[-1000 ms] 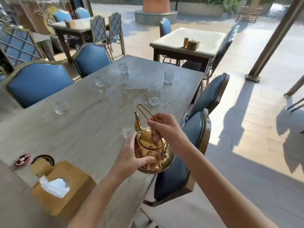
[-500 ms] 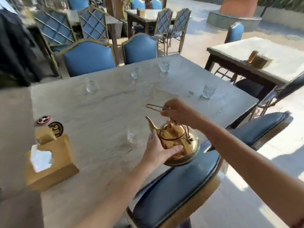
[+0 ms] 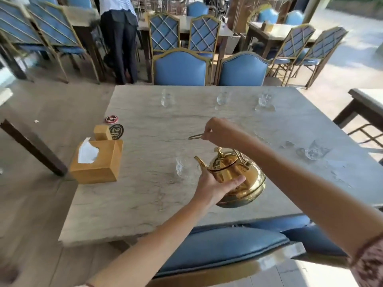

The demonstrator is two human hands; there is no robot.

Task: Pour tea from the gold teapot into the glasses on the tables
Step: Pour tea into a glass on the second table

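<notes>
The gold teapot [image 3: 240,179] hangs just above the near side of the marble table [image 3: 145,193], lid on, spout pointing left. My right hand [image 3: 219,133] grips its thin wire handle from above. My left hand [image 3: 213,187] cups the pot's body from the near left. A small clear glass [image 3: 183,167] stands right beside the spout tip. Three more glasses line the far edge: the left glass [image 3: 166,99], the middle glass [image 3: 221,98] and the right glass [image 3: 263,99]. Another glass [image 3: 312,152] sits at the right side.
A wooden tissue box [image 3: 97,160] stands at the table's left edge, with a wooden block, a numbered disc [image 3: 116,131] and a red coaster [image 3: 112,119] behind it. Blue chairs [image 3: 180,68] ring the table; one seat [image 3: 219,247] is below me. A person [image 3: 120,38] stands far left.
The view has swung so I face the table square on. The teapot now sits over the tabletop with its spout close to the nearest glass; both hands keep their hold.
</notes>
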